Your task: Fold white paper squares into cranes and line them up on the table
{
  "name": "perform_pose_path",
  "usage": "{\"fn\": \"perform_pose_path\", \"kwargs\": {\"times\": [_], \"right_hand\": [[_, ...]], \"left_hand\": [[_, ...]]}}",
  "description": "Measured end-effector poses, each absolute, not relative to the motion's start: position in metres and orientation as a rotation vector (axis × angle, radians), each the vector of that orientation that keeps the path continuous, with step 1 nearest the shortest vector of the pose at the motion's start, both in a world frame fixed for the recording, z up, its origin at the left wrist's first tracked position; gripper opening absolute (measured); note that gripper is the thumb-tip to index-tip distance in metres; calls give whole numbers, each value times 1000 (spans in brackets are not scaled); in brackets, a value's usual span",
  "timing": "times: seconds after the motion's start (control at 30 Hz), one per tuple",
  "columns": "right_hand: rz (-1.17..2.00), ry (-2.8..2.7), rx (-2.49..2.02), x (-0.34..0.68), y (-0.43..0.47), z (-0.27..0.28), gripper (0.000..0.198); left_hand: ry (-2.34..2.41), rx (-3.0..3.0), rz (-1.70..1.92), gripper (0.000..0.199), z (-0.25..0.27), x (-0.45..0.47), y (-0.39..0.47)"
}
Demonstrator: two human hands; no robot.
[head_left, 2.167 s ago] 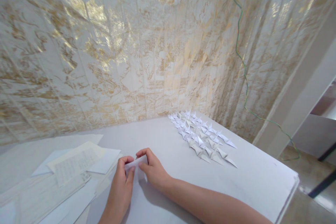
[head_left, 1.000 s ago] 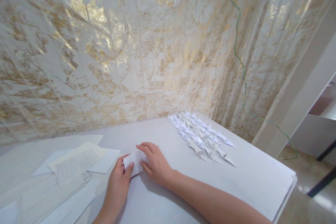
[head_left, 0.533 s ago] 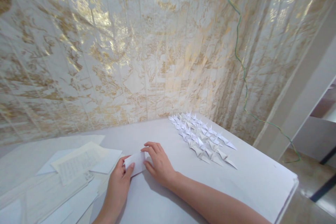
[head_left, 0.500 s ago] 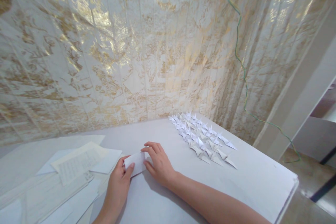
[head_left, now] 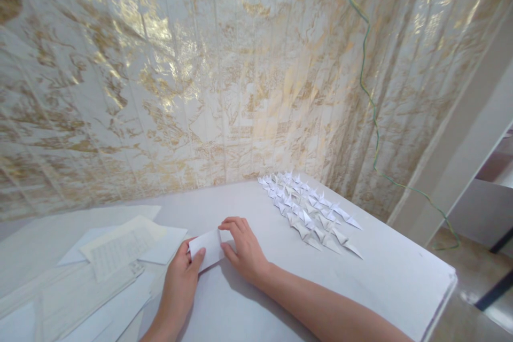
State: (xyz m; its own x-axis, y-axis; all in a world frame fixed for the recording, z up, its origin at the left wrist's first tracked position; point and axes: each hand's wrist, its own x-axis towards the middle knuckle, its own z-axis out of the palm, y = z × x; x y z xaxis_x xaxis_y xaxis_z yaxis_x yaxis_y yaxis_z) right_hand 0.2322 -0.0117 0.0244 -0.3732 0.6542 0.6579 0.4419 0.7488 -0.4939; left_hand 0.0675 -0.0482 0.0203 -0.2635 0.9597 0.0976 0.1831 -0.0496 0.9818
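Observation:
A small folded white paper [head_left: 207, 250] is held just above the white table, between my two hands. My left hand [head_left: 185, 270] grips its left end, with the thumb on top and the fingers behind. At the other end, my right hand [head_left: 242, 248] pinches the paper's right edge between thumb and fingers, where a flap shows near the fingertips. Farther right, several folded paper cranes [head_left: 304, 216] stand close together in slanting rows.
Loose sheets of paper [head_left: 116, 299], some printed, overlap on the left of the table [head_left: 385, 278]. A gold-patterned curtain [head_left: 224, 75] hangs behind. A green-yellow wire [head_left: 374, 123] runs down it to the right, past the table's right edge.
My right fingers have shifted slightly at the paper's right edge, and a flap there now shows more. My left hand keeps its hold. The cranes and sheets lie as before.

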Motion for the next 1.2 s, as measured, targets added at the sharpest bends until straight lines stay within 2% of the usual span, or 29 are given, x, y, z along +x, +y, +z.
{"fn": "perform_pose_path", "kwargs": {"times": [0.57, 0.73, 0.9, 1.07, 1.2], "right_hand": [[399, -2126, -859, 218, -37, 23, 52], [317, -2192, -851, 218, -40, 21, 56], [121, -2270, -831, 225, -30, 27, 58], [-5, -2364, -822, 232, -17, 30, 49], [25, -2372, -827, 233, -12, 27, 46]], "left_hand": [[1495, 1064, 1532, 44, 21, 62, -47], [1458, 1003, 1533, 43, 17, 60, -45], [1329, 987, 1442, 53, 17, 58, -44], [1190, 990, 1324, 58, 23, 63, -48], [1111, 939, 1277, 52, 27, 63, -51]]}}
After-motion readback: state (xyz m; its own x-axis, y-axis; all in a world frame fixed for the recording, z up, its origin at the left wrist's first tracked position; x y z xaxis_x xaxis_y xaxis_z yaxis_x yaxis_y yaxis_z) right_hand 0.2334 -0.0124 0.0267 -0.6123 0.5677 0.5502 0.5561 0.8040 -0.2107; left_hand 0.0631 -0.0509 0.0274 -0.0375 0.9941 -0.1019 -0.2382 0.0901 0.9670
